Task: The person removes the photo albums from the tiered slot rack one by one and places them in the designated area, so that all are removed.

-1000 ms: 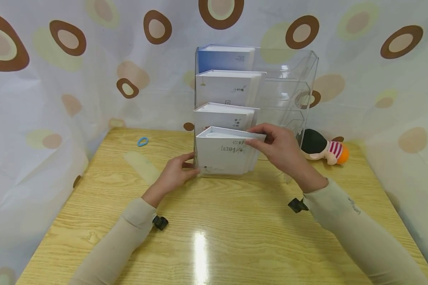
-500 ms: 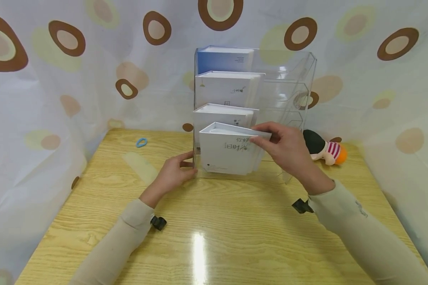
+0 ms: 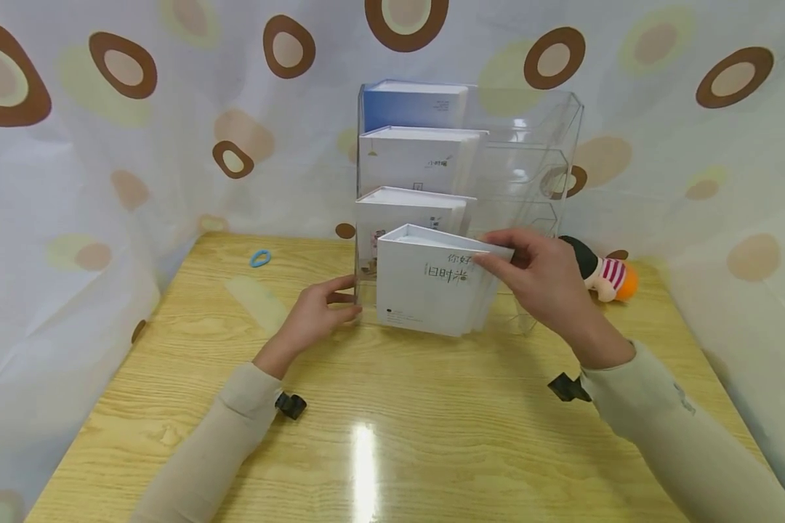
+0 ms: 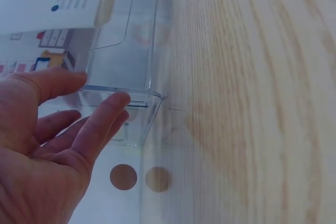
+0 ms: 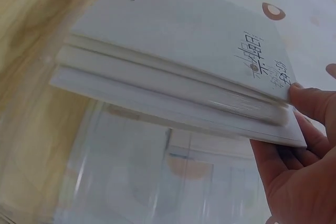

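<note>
In the head view my right hand point(image 3: 541, 280) pinches the top right edge of a white photo album point(image 3: 419, 287) with dark lettering. The album stands tilted in front of a clear acrylic rack point(image 3: 549, 174). Seen from the right wrist, the thumb point(image 5: 315, 103) lies on its front cover and the other fingers are behind it; the page blocks show between the covers. My left hand point(image 3: 314, 316) touches the rack's lower left corner, thumb near the front edge and fingers along the outer side, nearly straight in the left wrist view.
Two more white albums point(image 3: 405, 214) point(image 3: 408, 160) and a blue one point(image 3: 399, 109) sit in the rack's upper tiers. A plush toy point(image 3: 608, 276) lies right of the rack. A blue ring point(image 3: 260, 258) is on the wooden table point(image 3: 314, 436) at left. A patterned curtain point(image 3: 183, 94) hangs behind.
My right hand has drawn the front album out of the rack's lowest tier, to the right and towards me. A picture on the album behind is uncovered. My left hand stays at the rack's corner.
</note>
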### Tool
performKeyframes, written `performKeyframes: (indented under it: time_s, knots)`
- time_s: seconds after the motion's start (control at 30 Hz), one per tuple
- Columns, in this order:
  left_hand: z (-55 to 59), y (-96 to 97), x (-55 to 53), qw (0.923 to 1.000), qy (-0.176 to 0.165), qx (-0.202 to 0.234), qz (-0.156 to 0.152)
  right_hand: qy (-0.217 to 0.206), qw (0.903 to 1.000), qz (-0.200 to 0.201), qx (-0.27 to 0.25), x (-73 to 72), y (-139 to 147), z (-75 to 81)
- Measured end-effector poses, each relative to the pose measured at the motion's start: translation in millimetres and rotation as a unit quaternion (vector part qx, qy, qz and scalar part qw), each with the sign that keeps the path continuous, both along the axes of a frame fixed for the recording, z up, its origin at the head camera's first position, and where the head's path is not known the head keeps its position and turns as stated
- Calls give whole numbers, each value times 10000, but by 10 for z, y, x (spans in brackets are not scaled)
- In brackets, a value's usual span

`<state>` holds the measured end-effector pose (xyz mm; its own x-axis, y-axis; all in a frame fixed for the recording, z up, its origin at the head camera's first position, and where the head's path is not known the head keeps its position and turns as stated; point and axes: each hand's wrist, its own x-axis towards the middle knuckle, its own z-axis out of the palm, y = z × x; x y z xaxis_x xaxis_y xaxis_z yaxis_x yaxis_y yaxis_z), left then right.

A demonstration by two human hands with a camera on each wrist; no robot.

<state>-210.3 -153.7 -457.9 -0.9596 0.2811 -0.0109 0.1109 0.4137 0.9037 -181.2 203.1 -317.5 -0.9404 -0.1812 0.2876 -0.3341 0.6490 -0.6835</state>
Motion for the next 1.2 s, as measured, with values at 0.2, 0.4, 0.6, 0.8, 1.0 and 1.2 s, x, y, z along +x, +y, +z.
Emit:
performKeyframes:
  time_s: [0.2, 0.4, 0.6, 0.8, 1.0, 1.2]
  knots:
    - [23, 8, 2, 10000, -56, 53, -1, -439, 9989, 129, -91, 73, 4, -112]
    - [34, 19, 8, 10000, -8, -7, 5, -988, 9945, 268, -233, 126, -23, -226]
    - [33, 28, 22, 9999, -93, -8, 74, -1368, 9885, 469, -437, 157, -65, -390]
    - [31, 34, 26, 9998, -104, -173, 56, -1545, 9847, 494, -630, 201, -126, -524]
    - [20, 24, 29, 9998, -63, -201, 54, -1713, 9810, 596, -691, 225, -188, -640]
    - [6, 26, 13, 9997, -8, -250, 59, -1879, 9762, 838, -687, 208, -230, -709]
